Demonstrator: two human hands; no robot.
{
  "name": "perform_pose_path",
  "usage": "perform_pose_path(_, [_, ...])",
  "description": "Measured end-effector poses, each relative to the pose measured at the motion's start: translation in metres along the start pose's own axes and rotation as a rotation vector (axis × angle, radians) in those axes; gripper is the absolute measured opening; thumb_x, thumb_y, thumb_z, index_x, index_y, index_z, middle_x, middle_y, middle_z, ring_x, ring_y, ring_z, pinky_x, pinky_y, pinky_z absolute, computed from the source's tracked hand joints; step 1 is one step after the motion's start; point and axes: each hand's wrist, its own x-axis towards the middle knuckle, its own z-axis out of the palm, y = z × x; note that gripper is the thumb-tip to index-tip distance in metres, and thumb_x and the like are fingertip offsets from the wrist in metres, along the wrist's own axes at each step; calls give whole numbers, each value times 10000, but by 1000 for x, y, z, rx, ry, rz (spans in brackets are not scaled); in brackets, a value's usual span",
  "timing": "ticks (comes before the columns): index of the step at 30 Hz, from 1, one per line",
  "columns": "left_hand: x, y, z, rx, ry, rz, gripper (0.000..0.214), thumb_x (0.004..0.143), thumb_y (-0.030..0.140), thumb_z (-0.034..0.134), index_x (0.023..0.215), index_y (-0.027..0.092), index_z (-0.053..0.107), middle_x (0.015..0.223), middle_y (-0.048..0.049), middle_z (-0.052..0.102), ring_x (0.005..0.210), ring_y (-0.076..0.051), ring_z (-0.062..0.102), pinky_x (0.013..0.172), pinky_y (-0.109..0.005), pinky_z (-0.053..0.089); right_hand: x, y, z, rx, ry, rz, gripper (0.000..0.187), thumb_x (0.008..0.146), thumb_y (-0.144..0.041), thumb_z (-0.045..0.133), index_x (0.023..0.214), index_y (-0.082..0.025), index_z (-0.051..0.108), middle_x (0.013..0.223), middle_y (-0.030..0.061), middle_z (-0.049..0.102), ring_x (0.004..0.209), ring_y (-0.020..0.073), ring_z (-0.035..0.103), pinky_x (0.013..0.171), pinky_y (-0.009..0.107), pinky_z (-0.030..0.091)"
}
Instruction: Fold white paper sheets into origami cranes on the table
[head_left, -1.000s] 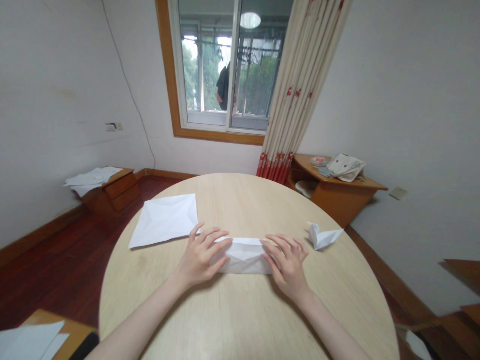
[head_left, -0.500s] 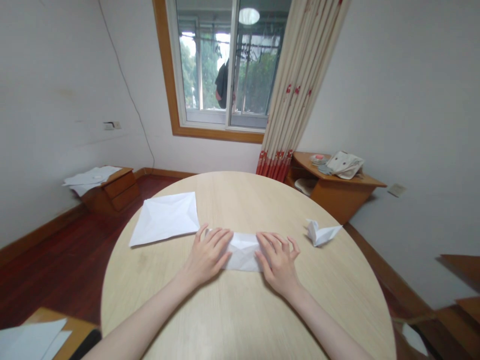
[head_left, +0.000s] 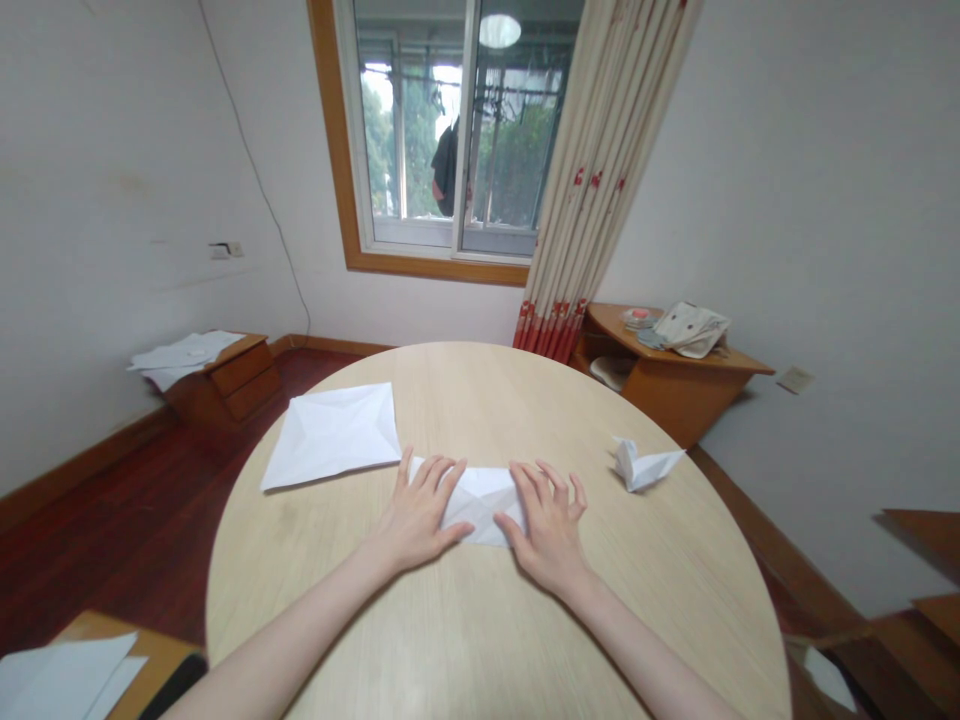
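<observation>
Centre of the frame: folded paper point(head_left: 476, 495) on the round table point(head_left: 480, 620), left hand point(head_left: 416, 510) flat on its left end, right hand point(head_left: 546, 520) flat on its right end. Up-left of it, just beside, a creased sheet point(head_left: 334, 433). Right, well apart, a small paper figure point(head_left: 643, 465). Behind the table, far left, a low cabinet point(head_left: 225, 385) under loose papers point(head_left: 184, 352); right, a corner shelf point(head_left: 675, 385). Top centre, a window point(head_left: 442, 130), curtain point(head_left: 600, 170) to its right.

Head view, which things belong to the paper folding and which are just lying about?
In use: folded paper, left hand and right hand pressed flat on it, table.
Lying about: creased sheet, paper bird, papers on the drawer unit, bag on the shelf.
</observation>
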Motion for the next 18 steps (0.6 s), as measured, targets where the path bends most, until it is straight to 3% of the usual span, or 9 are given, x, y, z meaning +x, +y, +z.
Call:
perform_pose_path(7, [-1,2,9,-23,-25,-38,699,857,496,548,1414,154,302,1333,-139,470,1271,-306,372,1111,-588,61,-2,-6,6,-38,-71,43,586,864,-447,488,1349,-126,420,1318,141,520,1295,336,296,1071,568,83])
perform_pose_path(18, [-3,2,16,-131,-119,-55,584,889,399,545,1396,186,349,1348,-146,446,1283,-289,372,1090,-552,247,-9,-9,15,-14,-248,30,641,875,-541,442,1385,-154,403,1390,144,471,1335,348,286,1078,590,77])
